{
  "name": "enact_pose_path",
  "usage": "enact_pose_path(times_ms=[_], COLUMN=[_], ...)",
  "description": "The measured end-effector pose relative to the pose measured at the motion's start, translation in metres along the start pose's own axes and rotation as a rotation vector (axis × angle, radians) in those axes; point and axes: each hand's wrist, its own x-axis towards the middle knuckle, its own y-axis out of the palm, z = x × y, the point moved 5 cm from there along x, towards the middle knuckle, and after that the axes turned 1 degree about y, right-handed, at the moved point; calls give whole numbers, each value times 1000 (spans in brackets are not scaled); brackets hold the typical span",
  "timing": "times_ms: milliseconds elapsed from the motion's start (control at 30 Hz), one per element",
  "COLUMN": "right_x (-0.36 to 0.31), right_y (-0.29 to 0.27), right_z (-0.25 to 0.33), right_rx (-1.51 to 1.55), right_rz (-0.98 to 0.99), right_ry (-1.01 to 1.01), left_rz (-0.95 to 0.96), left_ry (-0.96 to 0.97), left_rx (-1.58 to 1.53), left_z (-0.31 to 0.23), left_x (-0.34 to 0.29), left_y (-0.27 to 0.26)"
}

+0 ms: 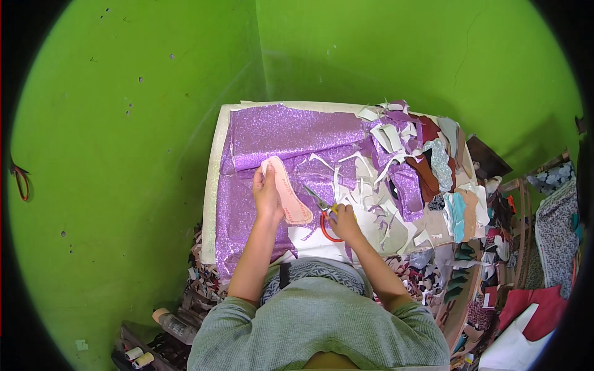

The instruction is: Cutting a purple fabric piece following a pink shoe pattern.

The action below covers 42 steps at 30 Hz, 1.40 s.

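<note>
A pale pink sole-shaped piece [288, 194] with reddish markings is gripped in my left hand [266, 196], thumb on its top face and fingers at its left edge. It is tilted, wide end toward me. Just right of it, my right hand [345, 224] is closed around scissors [320, 203] with red and yellow handles. Their blades point up and left toward the piece, apart from it. Beneath both hands spreads purple glitter fabric [291, 127], folded over at the far side. White and purple offcuts [365, 176] lie beyond my right hand.
The cloth lies on a pale table [210, 213] in a green wall corner. Cut pieces in brown, teal and grey glitter [440, 164] are heaped at its right. Scraps [201, 272] crowd below the table; another pair of scissors [22, 184] hangs on the left wall.
</note>
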Motion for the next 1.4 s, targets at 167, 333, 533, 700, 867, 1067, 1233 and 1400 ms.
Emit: enact_pose_path(times_ms=[167, 333, 533, 700, 867, 1067, 1233, 1400], right_x=[10, 9, 20, 36, 47, 42, 37, 29], right_y=[-22, -25, -32, -57, -91, -117, -119, -120], right_z=[53, 79, 80, 58, 57, 56, 68, 76], right_rx=[1208, 1261, 1124, 756, 1028, 817, 681, 706], right_rz=[287, 320, 200, -66, -199, -18, 52, 114], right_ry=[298, 304, 225, 67, 36, 20, -60, -49], left_rz=[-26, -39, -25, -95, -192, 31, 620, 546], left_ry=[-19, -91, -76, -70, -77, 188, 247, -24], left_rx=[-58, -82, -178, -240, -166, 477, 629, 479], left_z=[-2, 2, 9, 17, 41, 16, 11, 25], left_x=[-4, -8, -1, -1, 0, -22, -55, -60], left_y=[-3, 3, -12, -26, -56, -24, 44, 57])
